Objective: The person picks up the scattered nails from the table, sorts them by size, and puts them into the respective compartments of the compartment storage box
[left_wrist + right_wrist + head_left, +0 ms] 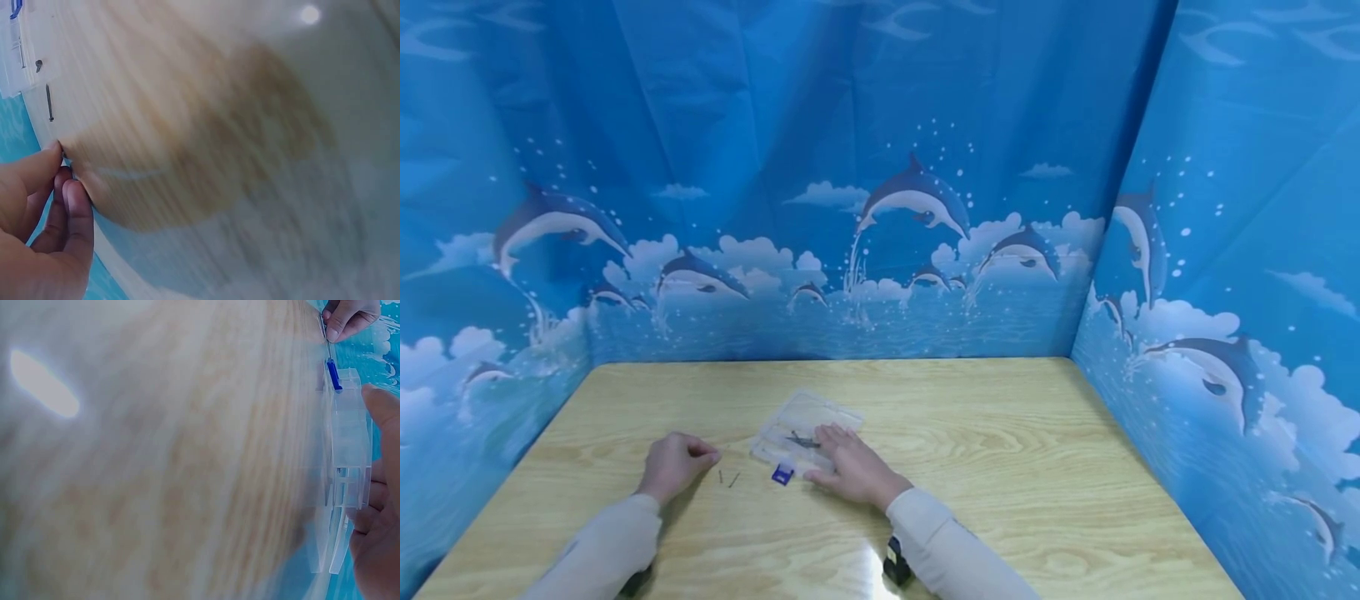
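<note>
My left hand [677,462] is low over the table on the left, thumb and fingertips pinched together. In the left wrist view, a tiny dark end, apparently of a screw [64,161], shows between them; most of it is hidden. Close by lie two dark screws, one short [721,477] and one slanted [733,480]. My right hand [857,467] rests with fingers extended on the right side of a clear plastic box [767,437]. Several dark screws [802,440] lie in the box. A small blue plastic piece [782,473] sits at its near edge.
The wood-grain table [1000,467] meets a blue dolphin-print curtain [820,325] at its back and sides. A black object [897,562] shows beneath the right sleeve. Light glares off the tabletop near the front.
</note>
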Motion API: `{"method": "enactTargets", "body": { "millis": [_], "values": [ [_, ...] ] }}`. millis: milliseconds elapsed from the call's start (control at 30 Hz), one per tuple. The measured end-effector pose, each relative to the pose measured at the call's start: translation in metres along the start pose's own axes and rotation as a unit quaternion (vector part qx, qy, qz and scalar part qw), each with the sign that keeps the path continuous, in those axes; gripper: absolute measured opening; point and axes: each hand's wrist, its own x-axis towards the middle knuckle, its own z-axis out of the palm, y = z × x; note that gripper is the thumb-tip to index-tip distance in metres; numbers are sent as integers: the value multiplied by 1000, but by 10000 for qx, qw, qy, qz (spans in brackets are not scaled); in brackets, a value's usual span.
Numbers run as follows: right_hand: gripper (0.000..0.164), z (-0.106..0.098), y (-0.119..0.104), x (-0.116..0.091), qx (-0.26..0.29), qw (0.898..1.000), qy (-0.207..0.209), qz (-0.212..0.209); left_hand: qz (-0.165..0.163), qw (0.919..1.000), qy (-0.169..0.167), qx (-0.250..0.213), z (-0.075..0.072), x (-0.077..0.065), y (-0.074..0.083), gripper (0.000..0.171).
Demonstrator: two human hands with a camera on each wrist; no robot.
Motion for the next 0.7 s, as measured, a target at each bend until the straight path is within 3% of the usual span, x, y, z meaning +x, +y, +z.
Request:
{"method": "enactTargets", "body": {
  "millis": [700],
  "values": [
    [74,-2,-2,-1,-31,10000,-23,11,-157,9998,-60,-81,3,3,1,8]
  ]
}}
